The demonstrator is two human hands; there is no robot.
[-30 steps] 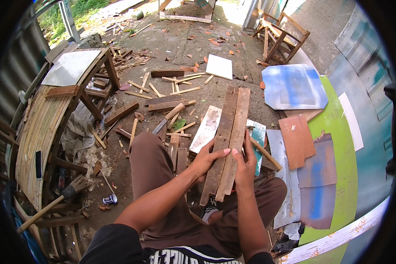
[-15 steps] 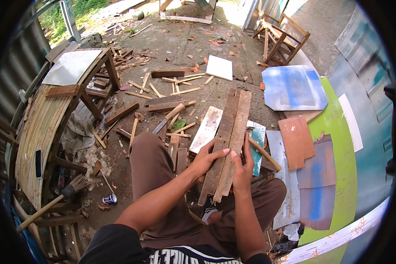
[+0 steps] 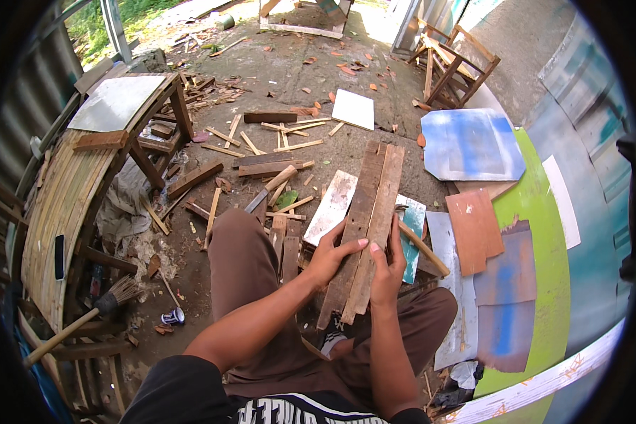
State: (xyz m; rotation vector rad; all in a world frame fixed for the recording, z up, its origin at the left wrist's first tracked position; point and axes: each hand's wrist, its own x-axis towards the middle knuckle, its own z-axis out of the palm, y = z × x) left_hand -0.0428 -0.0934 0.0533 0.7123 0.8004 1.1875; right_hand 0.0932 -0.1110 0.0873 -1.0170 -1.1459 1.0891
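You've got both hands clamped on the two dark planks [image 3: 366,219], left hand [image 3: 330,256] on the outer edge, right hand [image 3: 386,266] opposite, squeezing them side by side over your lap to keep edges flush.

Outdoor woodworking yard, informal workshop. Bare dirt ground [image 3: 311,78] ahead of the hands, littered with wood offcuts [image 3: 275,131]. Rough workbench [image 3: 131,106] far left of the left hand [image 3: 328,254]. Unfinished wooden frame [image 3: 459,63] well ahead to the right. Painted panels [image 3: 473,145] right of the right hand [image 3: 389,272].
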